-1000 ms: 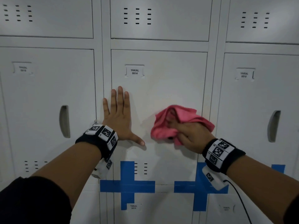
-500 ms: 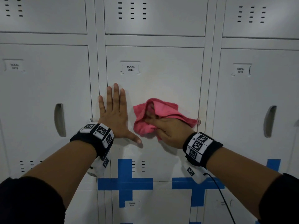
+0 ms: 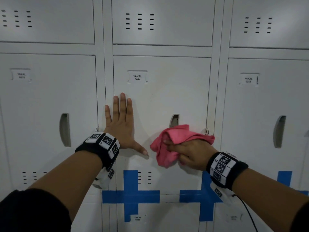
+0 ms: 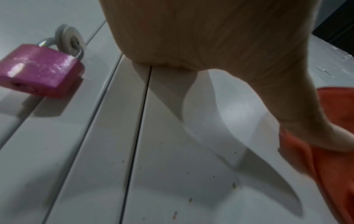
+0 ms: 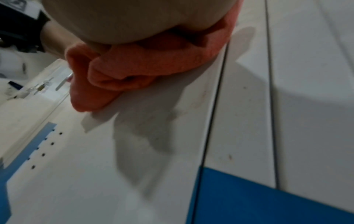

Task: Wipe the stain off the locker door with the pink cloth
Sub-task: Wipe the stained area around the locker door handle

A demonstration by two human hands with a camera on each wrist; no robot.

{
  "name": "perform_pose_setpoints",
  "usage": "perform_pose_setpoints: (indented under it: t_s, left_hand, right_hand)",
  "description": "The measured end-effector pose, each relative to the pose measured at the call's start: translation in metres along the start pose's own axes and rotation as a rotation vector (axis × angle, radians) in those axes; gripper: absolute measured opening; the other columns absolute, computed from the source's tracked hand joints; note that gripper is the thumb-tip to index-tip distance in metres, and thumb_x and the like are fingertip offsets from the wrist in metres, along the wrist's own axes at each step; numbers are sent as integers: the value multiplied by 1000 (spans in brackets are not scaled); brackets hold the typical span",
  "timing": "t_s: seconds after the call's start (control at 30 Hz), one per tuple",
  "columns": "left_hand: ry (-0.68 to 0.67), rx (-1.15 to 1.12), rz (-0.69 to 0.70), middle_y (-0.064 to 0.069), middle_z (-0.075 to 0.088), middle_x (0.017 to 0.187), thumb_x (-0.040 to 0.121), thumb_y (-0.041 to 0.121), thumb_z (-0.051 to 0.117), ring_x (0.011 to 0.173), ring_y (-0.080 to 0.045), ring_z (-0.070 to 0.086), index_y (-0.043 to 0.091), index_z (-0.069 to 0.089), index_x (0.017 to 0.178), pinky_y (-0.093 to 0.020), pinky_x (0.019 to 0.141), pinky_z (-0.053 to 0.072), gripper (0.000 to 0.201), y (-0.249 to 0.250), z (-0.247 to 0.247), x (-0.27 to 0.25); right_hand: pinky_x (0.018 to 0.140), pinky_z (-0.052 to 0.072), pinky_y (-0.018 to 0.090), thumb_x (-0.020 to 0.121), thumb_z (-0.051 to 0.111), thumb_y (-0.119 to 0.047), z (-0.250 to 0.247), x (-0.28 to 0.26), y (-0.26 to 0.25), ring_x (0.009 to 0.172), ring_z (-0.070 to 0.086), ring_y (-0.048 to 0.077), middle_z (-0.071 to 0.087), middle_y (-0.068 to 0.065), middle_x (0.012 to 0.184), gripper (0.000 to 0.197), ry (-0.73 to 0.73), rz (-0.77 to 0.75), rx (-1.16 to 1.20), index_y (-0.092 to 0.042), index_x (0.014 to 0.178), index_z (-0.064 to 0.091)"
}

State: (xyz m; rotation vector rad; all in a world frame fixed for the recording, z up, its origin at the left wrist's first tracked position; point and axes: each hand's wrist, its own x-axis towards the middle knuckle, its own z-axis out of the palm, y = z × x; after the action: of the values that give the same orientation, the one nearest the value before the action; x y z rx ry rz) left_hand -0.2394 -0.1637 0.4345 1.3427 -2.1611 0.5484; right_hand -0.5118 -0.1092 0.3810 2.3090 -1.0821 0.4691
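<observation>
1. Wiping well here calls for firm, overlapping strokes: the right hand point(image 3: 189, 152) has its fingers curled round the bunched pink cloth point(image 3: 177, 141), which is pressed against the locker door point(image 3: 167, 97) near its right edge, just below the recessed handle point(image 3: 174, 120).
2. The left hand point(image 3: 121, 124) lies flat against the door's left edge, fingers straight and thumb spread, holding nothing; that probably steadies the door.
3. No distinct stain shows in the head view; small brown specks point(image 4: 233, 184) dot the lower door in the left wrist view, so the strokes likely need to reach there.
4. White metal lockers surround the door, with blue tape point(image 3: 131, 195) crosses below and a pink padlock point(image 4: 40, 70) on the hasp beside its left edge.
</observation>
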Motion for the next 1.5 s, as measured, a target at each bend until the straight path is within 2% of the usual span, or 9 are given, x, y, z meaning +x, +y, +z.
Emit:
perform_pose_setpoints:
  t_s: [0.1, 0.27, 0.37, 0.5, 0.83, 1.17, 1.37, 1.43, 1.5]
  left_hand:
    - [-6, -1, 4, -17, -48, 146, 13, 104, 45, 135, -38, -43, 2, -40, 137, -64, 112, -17, 182, -1, 1, 0]
    - [-11, 6, 2, -18, -47, 146, 13, 103, 45, 135, -38, -43, 2, -40, 138, -64, 112, -16, 182, -1, 0, 0]
    - [-9, 4, 0, -18, -47, 147, 14, 103, 45, 135, -37, -43, 2, -39, 138, -64, 112, -17, 181, -1, 0, 0]
    - [-14, 0, 7, -18, -46, 147, 15, 103, 47, 135, -38, -43, 1, -38, 138, -65, 112, -16, 181, -1, 0, 1]
    - [-16, -10, 6, -17, -47, 147, 14, 103, 48, 135, -37, -44, 3, -38, 139, -63, 111, -19, 182, 1, -1, -1]
    - [-6, 3, -8, -18, -46, 147, 14, 103, 45, 136, -37, -42, 2, -38, 139, -63, 111, -18, 180, -1, 2, 1]
    - [5, 5, -9, -18, -45, 148, 16, 102, 45, 137, -38, -40, 2, -37, 140, -64, 112, -16, 179, -1, 4, 1]
    - [11, 4, -6, -18, -43, 150, 16, 103, 45, 138, -38, -39, 2, -35, 141, -63, 112, -17, 180, -1, 4, 1]
    - [11, 0, -1, -18, -42, 150, 15, 103, 45, 138, -38, -39, 2, -35, 141, -62, 112, -18, 180, -1, 3, 1]
  right_hand:
    - [88, 49, 27, 95, 50, -18, -5, 3, 7, 93, 63, 15, 67, -2, 121, 55, 162, 69, 52, -29, 147, 41]
    - [118, 27, 30, 99, 45, -14, -8, 34, 2, 142, 37, 14, 37, 0, 157, 55, 403, 167, 156, -22, 152, 33]
    - [112, 31, 24, 95, 49, -13, -4, 41, -7, 129, 50, 17, 53, 5, 144, 53, 430, 169, 136, -20, 147, 43]
    - [83, 38, 21, 95, 54, -16, -5, 36, -15, 90, 63, 15, 72, -1, 108, 44, 258, 64, 66, -22, 138, 53]
    - [84, 49, 33, 92, 32, -32, 13, -3, -15, 96, 66, 26, 68, 5, 123, 55, -122, -13, 4, -29, 147, 42]
    - [85, 53, 37, 97, 43, -22, 13, -1, -6, 97, 62, 17, 65, -1, 121, 53, 202, 156, 106, -30, 149, 35]
    - [103, 31, 9, 95, 47, -9, -11, 38, -16, 120, 54, 15, 41, -2, 151, 65, 484, 264, 217, -23, 155, 25]
    - [114, 18, 13, 95, 46, -12, -7, 45, -21, 135, 41, 20, 34, 5, 157, 67, 464, 300, 161, -18, 156, 19]
    - [116, 23, 22, 94, 47, -14, -1, 48, -24, 136, 41, 24, 35, 9, 156, 68, 445, 314, 116, -15, 156, 19]
